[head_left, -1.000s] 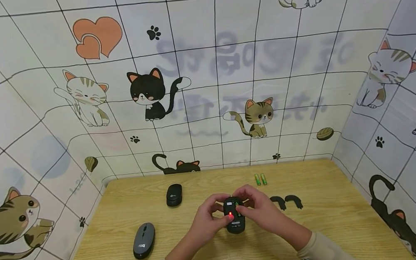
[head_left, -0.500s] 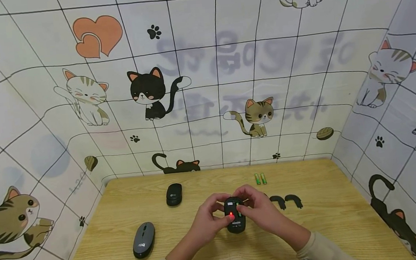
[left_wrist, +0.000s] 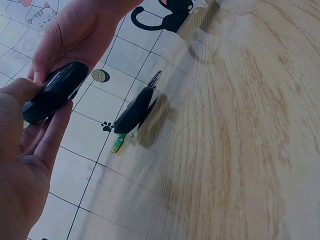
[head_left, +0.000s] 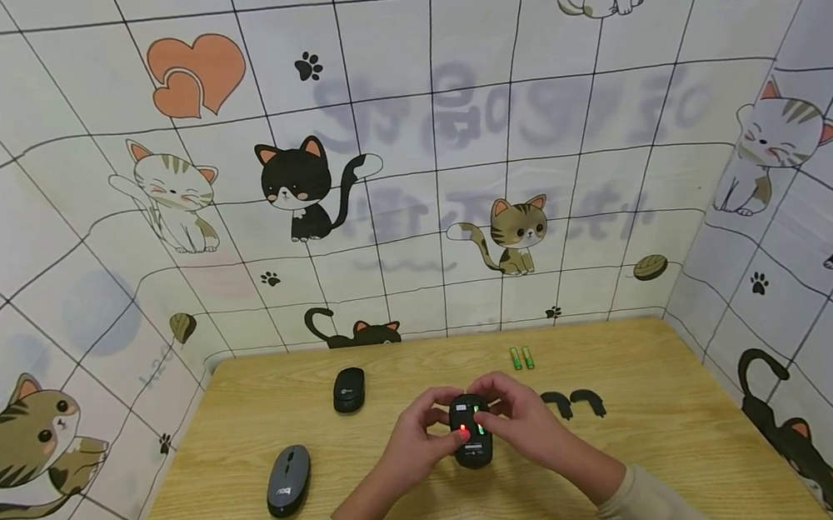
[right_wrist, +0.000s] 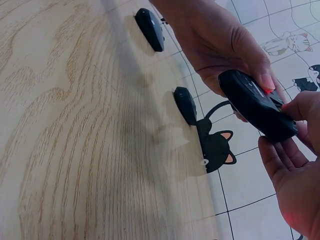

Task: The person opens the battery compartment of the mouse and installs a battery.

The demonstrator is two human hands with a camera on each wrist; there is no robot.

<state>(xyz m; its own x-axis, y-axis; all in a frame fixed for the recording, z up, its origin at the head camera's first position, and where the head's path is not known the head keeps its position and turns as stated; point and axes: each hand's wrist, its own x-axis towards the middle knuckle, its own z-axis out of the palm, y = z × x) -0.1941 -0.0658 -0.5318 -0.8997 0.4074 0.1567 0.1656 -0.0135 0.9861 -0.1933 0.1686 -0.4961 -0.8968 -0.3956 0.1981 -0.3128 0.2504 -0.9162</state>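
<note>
A black computer mouse [head_left: 473,453] is held underside up above the table, and a red light glows on its base. My left hand [head_left: 419,440] grips its left side, thumb on the underside near the light. At the other side my right hand [head_left: 526,421] holds the mouse with fingers behind it, its thumb lying over a slot where green batteries [head_left: 480,430] show. In the right wrist view the mouse [right_wrist: 255,107] is tilted between both hands. Right of the hands lie two black arch-shaped pieces [head_left: 588,402], one partly close behind my right hand.
Two more green batteries [head_left: 522,358] lie side by side at the back of the wooden table [head_left: 204,481]. A small black mouse [head_left: 349,389] and a grey mouse [head_left: 288,482] rest on the left. Cat-patterned walls [head_left: 398,144] enclose the back and sides.
Both hands and the mouse stay almost in place, with only a slight shift to the right. More green shows around the right thumb than a second ago.
</note>
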